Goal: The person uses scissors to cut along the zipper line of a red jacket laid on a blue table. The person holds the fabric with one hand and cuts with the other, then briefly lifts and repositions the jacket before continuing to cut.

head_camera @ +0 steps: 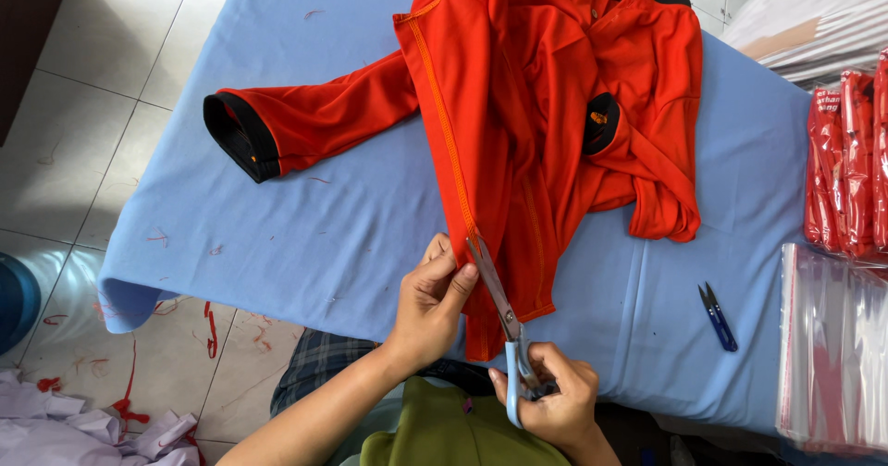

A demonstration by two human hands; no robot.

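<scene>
While left hand [435, 295] pinches the orange shirt [546, 124] hem, right hand [548, 397] grips scissors [499, 313] at the seam.
Shirt spread on blue counter [305, 235]; thread snips [718, 317] right, beside clear bags [832, 346], packed red garments [846, 170].

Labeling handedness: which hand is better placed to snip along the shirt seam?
Right hand: it already grips the scissors, blades at the orange shirt seam. Left hand pinches the fabric edge.

**Blue-covered table and what it bears**

A table [305, 235] draped in light blue cloth carries an orange long-sleeved garment [555, 124], small blue thread snips [718, 316], clear plastic bags [832, 346], packed red garments [846, 170] and stray thread scraps [157, 238].
</scene>
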